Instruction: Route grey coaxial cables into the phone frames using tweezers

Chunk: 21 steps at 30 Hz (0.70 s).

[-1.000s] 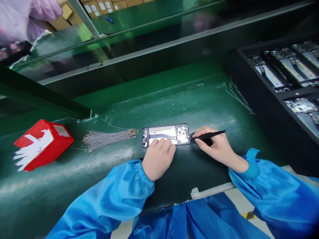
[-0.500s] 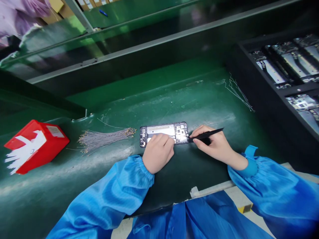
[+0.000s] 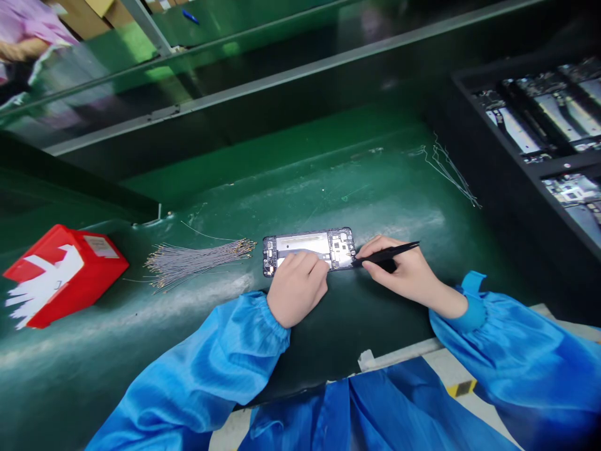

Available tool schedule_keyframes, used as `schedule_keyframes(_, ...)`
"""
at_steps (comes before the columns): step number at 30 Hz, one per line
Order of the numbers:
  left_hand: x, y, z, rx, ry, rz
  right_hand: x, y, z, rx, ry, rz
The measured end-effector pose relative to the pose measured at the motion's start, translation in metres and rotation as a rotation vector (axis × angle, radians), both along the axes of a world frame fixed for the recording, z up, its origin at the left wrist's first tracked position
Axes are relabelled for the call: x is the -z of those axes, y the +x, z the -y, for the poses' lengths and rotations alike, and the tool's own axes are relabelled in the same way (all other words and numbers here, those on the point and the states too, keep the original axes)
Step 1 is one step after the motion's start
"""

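Note:
An opened phone body point(image 3: 304, 243) with a bare circuit board lies on the green bench in the middle of the head view. Over its lower edge rests my left hand point(image 3: 299, 285), fingers curled down and closed on the phone's near side; the fingertips are hidden. My right hand point(image 3: 399, 269) pinches black tweezers point(image 3: 392, 253), whose tips reach the lower right corner of the phone. A bundle of thin grey cables point(image 3: 200, 260) with gold-coloured ends lies left of the phone.
A red box point(image 3: 89, 282) with white paper strips stands at the far left. On the right a black tray point(image 3: 507, 181) holds several phone bodies. A few loose cables point(image 3: 451, 172) lie beside it. Across the bench, a person's arm point(image 3: 23, 49) shows at upper left.
Both hands and the phone stay almost in place, the tweezers still at its right corner. The view has shifted slightly, and the other person's arm has come into sight at upper left.

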<state>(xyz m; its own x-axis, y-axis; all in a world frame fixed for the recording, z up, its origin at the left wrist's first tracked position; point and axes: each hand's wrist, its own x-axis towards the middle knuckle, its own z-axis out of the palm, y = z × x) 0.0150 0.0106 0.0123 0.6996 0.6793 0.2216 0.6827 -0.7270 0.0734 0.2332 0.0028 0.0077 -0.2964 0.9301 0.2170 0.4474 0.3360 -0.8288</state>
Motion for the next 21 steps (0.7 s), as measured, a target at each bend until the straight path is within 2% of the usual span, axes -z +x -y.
schedule_keyframes(8, 0.0002, -0.0006, 0.0001, -0.002, -0.024, -0.009, -0.0007, -0.0008, -0.0002, -0.026, 0.012, 0.011)
schedule_keyframes(17, -0.003, 0.0007, -0.0016, 0.002, -0.073, -0.007, -0.0022, -0.0023, 0.0066, -0.172, 0.178, 0.058)
schedule_keyframes(21, -0.0029, 0.005, -0.0057, 0.032, -0.139, 0.022, -0.0064, 0.0023, 0.0003, -0.215, 0.134, 0.06)
